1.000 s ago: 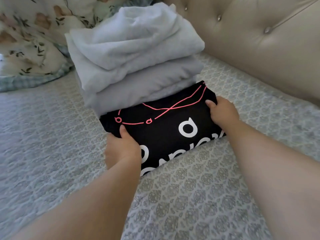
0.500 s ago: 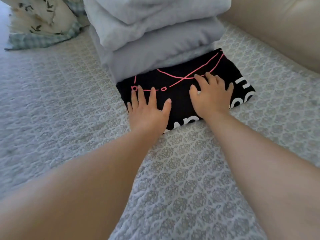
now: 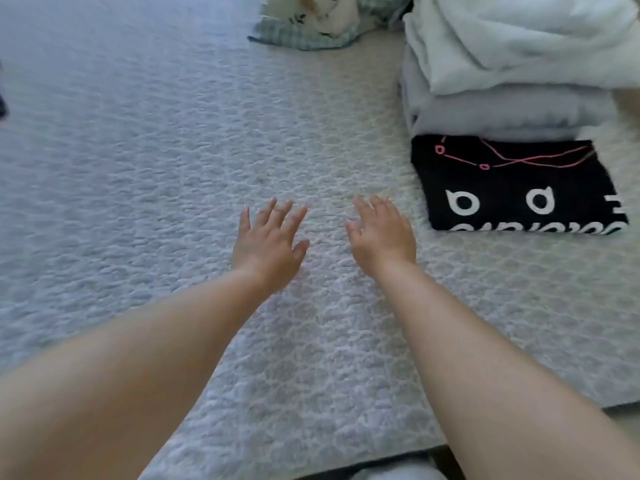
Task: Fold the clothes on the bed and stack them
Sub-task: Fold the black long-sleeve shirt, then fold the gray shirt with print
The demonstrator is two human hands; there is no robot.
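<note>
A: Where were the hands just then?

B: Both were stretched out over the bedspread (image 3: 138,168), palms down, near the middle of the view. The left hand (image 3: 268,244) sat at about seven o'clock from the centre, and the right hand (image 3: 382,237) just beside it toward five o'clock, with a strip of bare quilt between them.

A: And the fingers?

B: The left fingers (image 3: 277,213) were straight and spread apart, thumb out to the side. The right hand's were straight too, a little closer together, loosely fanned. Neither hand held anything. Whether the palms touched the quilt or hung just above it, I couldn't tell.

A: Where was the folded clothing?

B: Off at two to three o'clock from the hands, apart from them. A black folded shirt (image 3: 516,185) with white letters and thin pink lines lay flat on the bedspread. Directly behind it, at twelve o'clock from the shirt and touching its far edge, stood a stack of pale folded garments (image 3: 512,81), several layers high, the top one a bit rumpled.

A: Anything else on the bed?

B: A floral pillow (image 3: 322,19) with a checked border, at the far edge near twelve o'clock, to the left of the stack.
</note>
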